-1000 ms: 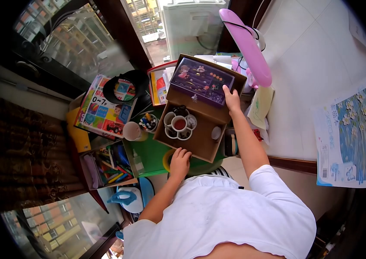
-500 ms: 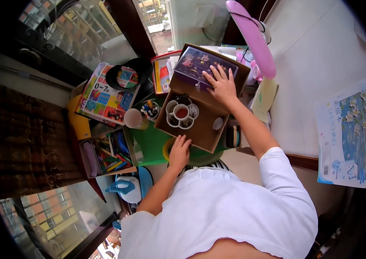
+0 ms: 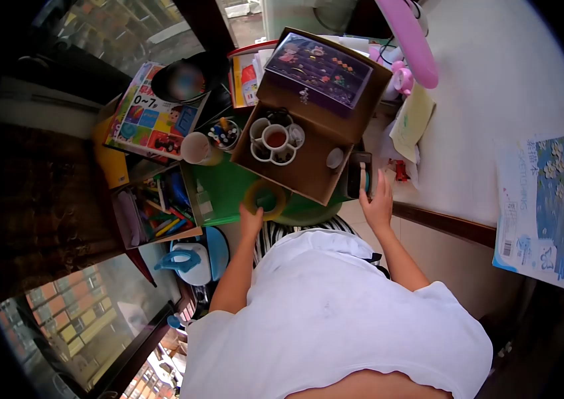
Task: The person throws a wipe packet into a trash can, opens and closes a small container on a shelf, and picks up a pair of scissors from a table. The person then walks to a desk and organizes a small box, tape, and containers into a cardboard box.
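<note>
My left hand (image 3: 252,219) is closed on the lower edge of a yellow tape roll (image 3: 248,199), at the front of the green surface. To the right, my right hand (image 3: 378,202) has its fingers apart and holds nothing, beside a small dark box (image 3: 360,159). Between and above them sits an open cardboard box (image 3: 302,174). Inside it are a white flower-shaped organizer (image 3: 275,137) and a small round clear piece (image 3: 335,157). A purple illustrated box (image 3: 319,70) lies in its upper part.
A cup (image 3: 196,147), a pen holder (image 3: 223,133) and a box of markers (image 3: 162,211) stand left. Books (image 3: 152,113) lie behind them. At the right are a pink lamp (image 3: 409,40), yellow paper (image 3: 412,124) and a sketchbook (image 3: 545,206).
My right hand has left the purple box and come down to the right. My left hand has moved from the cardboard box's edge to the tape roll, which it now holds.
</note>
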The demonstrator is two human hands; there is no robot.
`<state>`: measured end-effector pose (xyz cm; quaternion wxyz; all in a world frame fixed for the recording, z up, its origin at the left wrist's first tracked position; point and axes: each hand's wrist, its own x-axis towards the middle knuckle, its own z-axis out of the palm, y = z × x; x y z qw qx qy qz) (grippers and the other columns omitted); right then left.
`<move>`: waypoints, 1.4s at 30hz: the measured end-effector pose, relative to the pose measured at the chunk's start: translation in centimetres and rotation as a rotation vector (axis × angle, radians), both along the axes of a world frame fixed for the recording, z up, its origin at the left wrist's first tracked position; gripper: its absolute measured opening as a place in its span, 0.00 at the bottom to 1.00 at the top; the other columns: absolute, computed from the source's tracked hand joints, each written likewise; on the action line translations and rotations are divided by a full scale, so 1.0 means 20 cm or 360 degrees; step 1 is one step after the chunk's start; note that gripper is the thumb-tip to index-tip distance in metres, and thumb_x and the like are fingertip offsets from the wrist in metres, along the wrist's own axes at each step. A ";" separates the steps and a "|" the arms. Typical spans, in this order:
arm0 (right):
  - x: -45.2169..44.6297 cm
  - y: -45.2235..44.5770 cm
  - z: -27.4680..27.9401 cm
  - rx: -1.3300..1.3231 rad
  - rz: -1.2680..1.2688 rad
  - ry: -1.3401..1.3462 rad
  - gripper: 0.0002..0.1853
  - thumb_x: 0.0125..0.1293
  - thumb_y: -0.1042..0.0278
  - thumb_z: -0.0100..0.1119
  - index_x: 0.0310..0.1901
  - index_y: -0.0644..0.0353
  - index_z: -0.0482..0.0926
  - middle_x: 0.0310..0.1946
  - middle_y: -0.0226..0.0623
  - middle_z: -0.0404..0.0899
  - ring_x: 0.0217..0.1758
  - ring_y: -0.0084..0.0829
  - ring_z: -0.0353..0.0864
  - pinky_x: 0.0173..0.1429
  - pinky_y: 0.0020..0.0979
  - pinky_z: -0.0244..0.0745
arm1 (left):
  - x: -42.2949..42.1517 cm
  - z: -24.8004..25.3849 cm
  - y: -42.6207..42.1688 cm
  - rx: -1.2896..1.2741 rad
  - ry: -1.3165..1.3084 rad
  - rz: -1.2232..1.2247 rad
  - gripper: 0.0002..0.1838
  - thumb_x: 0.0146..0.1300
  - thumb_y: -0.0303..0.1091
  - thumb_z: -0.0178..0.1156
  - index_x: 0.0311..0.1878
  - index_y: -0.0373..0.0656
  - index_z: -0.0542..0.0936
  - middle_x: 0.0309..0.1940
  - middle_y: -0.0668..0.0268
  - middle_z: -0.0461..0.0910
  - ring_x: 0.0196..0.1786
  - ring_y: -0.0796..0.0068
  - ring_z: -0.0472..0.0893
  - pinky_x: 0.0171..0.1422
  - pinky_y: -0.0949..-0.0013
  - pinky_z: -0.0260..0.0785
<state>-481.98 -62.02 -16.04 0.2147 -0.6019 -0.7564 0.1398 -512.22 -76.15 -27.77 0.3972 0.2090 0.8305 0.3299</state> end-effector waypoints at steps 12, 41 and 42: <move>-0.15 0.02 -0.21 -0.0586 -0.0423 -0.0110 0.51 0.42 0.51 0.64 0.66 0.48 0.42 0.60 0.50 0.54 0.55 0.55 0.64 0.51 0.49 0.67 | -0.08 0.34 -0.08 0.0024 0.0248 -0.0120 0.27 0.48 0.32 0.56 0.54 0.37 0.65 0.44 0.52 0.75 0.44 0.58 0.77 0.42 0.64 0.71; -0.33 0.09 0.41 -0.0543 -0.0241 0.0098 0.35 0.50 0.49 0.54 0.58 0.54 0.56 0.46 0.49 0.67 0.44 0.52 0.73 0.46 0.46 0.69 | 0.33 0.80 0.81 0.0075 0.1463 -0.1156 0.29 0.38 0.46 0.66 0.42 0.43 0.69 0.35 0.62 0.73 0.38 0.63 0.75 0.41 0.60 0.64; -0.33 0.09 0.42 -0.0561 -0.0260 0.0146 0.33 0.50 0.48 0.54 0.56 0.55 0.58 0.45 0.51 0.68 0.44 0.53 0.73 0.46 0.47 0.69 | 0.33 0.83 0.82 0.0071 0.1462 -0.1161 0.29 0.38 0.46 0.66 0.42 0.43 0.69 0.35 0.62 0.73 0.38 0.63 0.75 0.41 0.60 0.64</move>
